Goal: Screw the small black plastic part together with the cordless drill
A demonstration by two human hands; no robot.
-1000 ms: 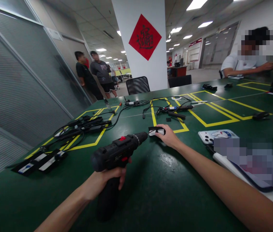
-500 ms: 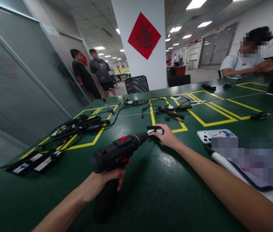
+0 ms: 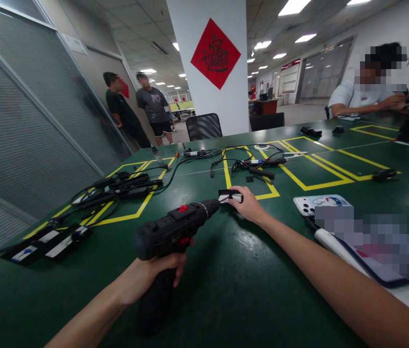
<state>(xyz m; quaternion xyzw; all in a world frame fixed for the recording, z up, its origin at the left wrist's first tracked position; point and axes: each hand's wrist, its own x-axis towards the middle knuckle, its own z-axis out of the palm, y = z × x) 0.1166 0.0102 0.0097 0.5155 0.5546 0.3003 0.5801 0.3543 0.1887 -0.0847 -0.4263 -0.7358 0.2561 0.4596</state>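
Observation:
My left hand point(image 3: 161, 270) is wrapped round the grip of a black cordless drill point(image 3: 170, 232) with red buttons, held level over the green table point(image 3: 240, 290). The drill's nose points at a small black and white part point(image 3: 230, 196) lying on the table. My right hand point(image 3: 249, 205) reaches forward and pinches that part at its right end, holding it against the drill tip.
Black cables and adapters point(image 3: 124, 186) lie in yellow-taped boxes at the left, flat black strips point(image 3: 45, 241) nearer. More tools and wires point(image 3: 258, 164) sit beyond. A phone point(image 3: 316, 204) lies at the right. A seated person point(image 3: 367, 92) is far right; two people point(image 3: 135, 108) stand by the glass wall.
Both hands, the drill and the small part keep their hold. The view has shifted slightly, so everything sits a little further left in the picture.

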